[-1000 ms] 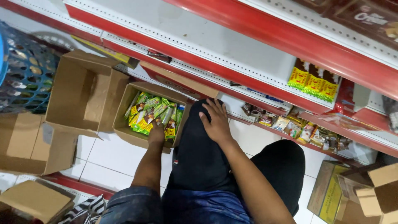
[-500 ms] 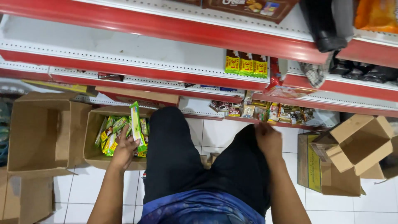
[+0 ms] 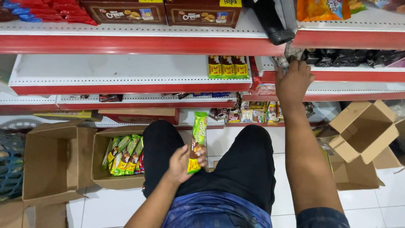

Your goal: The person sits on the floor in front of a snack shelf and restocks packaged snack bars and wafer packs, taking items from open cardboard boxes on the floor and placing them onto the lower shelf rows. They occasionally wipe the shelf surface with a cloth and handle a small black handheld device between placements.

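Your left hand (image 3: 182,162) holds a green and yellow snack packet (image 3: 196,141) upright above your knees, with the fingers closed around its lower part. Just to the left, an open cardboard box (image 3: 101,162) on the white floor contains more packets of the same kind (image 3: 124,155). Your right hand (image 3: 293,80) reaches up to the red shelf edge (image 3: 346,40), and its fingers grip a grey checked cloth (image 3: 287,57) that hangs there. Another open, empty box (image 3: 363,131) stands at your right side.
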